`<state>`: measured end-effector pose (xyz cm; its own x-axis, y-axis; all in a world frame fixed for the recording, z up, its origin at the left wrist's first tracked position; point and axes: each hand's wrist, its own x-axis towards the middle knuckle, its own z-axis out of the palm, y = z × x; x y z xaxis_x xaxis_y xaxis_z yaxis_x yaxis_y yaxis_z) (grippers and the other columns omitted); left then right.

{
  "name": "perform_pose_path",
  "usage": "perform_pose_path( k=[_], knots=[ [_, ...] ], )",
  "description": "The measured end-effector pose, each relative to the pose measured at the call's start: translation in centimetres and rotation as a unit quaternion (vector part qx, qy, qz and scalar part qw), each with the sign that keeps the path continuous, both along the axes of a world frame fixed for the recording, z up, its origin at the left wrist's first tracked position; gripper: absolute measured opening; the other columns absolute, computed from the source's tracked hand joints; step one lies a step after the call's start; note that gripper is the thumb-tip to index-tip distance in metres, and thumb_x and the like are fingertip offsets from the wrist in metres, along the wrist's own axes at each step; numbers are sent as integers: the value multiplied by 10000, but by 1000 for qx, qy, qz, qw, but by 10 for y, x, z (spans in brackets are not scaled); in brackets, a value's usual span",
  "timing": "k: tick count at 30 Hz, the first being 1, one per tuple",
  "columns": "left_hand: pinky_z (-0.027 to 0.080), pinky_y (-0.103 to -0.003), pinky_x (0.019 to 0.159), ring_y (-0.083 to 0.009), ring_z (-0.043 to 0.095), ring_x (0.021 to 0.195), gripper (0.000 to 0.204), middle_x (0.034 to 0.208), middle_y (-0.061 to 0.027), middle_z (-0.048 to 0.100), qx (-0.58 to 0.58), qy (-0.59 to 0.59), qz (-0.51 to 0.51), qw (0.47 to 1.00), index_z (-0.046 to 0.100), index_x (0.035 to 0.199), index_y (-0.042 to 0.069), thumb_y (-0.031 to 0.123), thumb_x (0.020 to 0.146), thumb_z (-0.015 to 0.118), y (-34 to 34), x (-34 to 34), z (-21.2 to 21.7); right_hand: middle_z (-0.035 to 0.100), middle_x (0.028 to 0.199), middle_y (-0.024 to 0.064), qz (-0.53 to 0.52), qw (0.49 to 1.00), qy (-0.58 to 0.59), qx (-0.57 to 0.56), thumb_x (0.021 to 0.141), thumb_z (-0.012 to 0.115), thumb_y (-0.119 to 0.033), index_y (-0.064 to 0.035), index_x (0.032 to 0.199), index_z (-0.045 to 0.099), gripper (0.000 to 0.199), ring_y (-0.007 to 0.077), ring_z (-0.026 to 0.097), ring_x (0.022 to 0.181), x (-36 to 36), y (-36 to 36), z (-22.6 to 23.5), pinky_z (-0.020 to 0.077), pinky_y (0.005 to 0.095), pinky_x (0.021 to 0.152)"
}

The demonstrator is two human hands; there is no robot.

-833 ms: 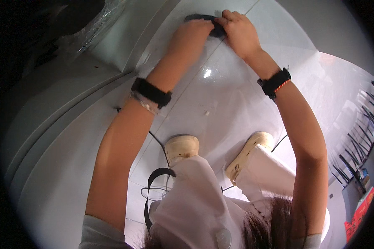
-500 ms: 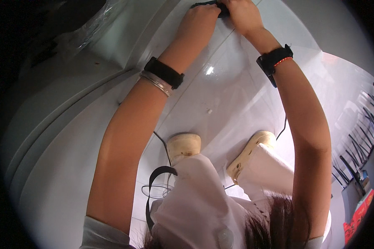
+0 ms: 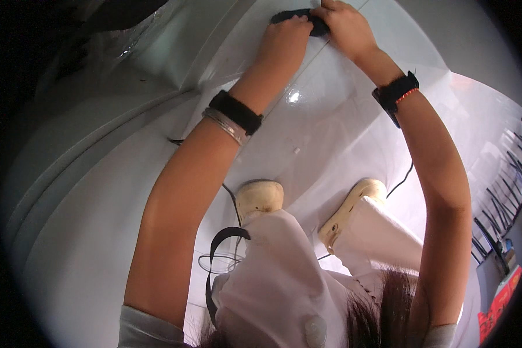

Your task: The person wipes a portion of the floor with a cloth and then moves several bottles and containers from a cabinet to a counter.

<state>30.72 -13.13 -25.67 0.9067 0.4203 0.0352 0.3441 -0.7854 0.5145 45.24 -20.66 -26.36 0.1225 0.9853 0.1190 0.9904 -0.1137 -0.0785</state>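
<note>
a workshop: white sheeting (image 3: pixel 330 145), racked black tools (image 3: pixel 507 191).

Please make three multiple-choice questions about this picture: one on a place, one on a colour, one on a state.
1. Where is the dark object?
A. top of the picture, between both hands
B. beside the shoes
C. on the lap

2. What colour is the band on the left wrist?
A. yellow
B. black
C. green

3. How are the hands?
A. hanging free
B. one raised
C. both on the object

Answers: 1 A, the left hand and right hand meet on it there. 2 B, it shows black. 3 C, fingers of both touch it.
</note>
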Motion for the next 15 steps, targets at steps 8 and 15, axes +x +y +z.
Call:
perform_pose_path(
  k=[8,15],
  knots=[
    [464,-388,925,-332,542,1104,306,1166,-192,570,-88,-47,-26,995,587,1080,-15,-35,801,462,-79,-67,-17,569,916,61,87,994,34,-59,734,545,-78,-46,920,635,210,230,582,899,-47,-84,12,495,322,780],
    [480,-387,893,-336,555,1078,281,1176,-193,566,-89,-50,-31,994,584,1064,-37,-10,810,467,-87,-64,-12,541,848,52,113,993,19,-41,709,565,-74,-67,847,613,147,216,577,833,-39,-90,9,497,320,730]
  ],
)
